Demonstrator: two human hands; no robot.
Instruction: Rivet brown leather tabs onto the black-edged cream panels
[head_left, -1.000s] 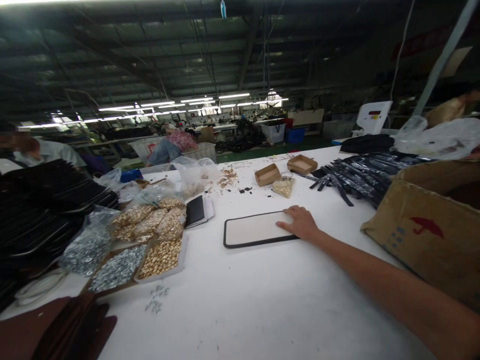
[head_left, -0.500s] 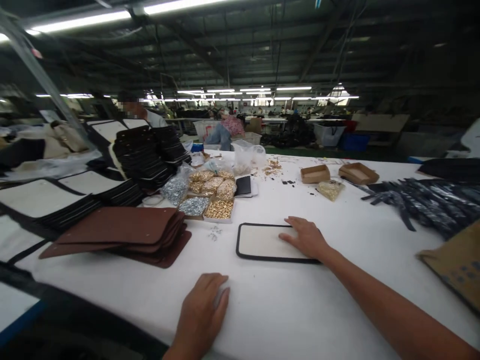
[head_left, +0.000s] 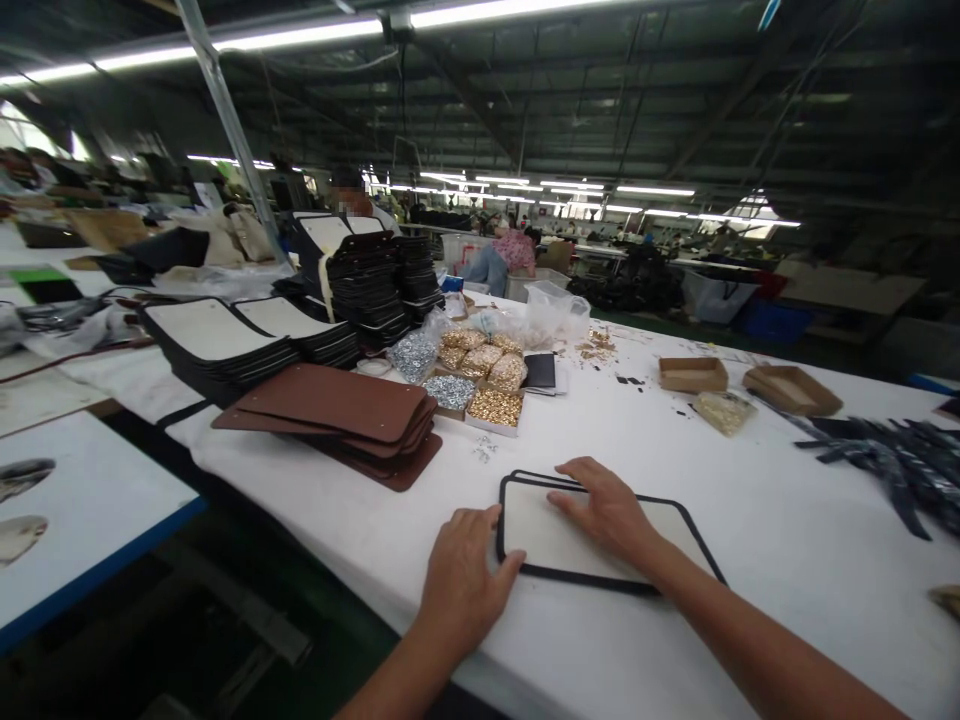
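A white rectangular panel (head_left: 536,525) with rounded corners and a black border lies flat on the white table in front of me. Along its far side a second black edge shows, as of another panel beneath. My right hand (head_left: 604,510) rests on top of the panel, thumb and fingers apart, fingertips near the far edge. At the panel's left end is my left hand (head_left: 465,570), its fingers alongside the border and its thumb by the near corner. A gap shows between that thumb and the fingers.
Brown panels (head_left: 337,400) lie stacked to the left, before piles of black-edged panels (head_left: 217,335). Boxes of gold studs (head_left: 495,407) and silver pieces (head_left: 450,391) stand beyond my hands. Cardboard trays (head_left: 691,374) and black strips (head_left: 892,460) are at right.
My left hand has moved from the bare tabletop to the panel's left end. The panel now lies slanted, with a second edge showing. The view has turned left.
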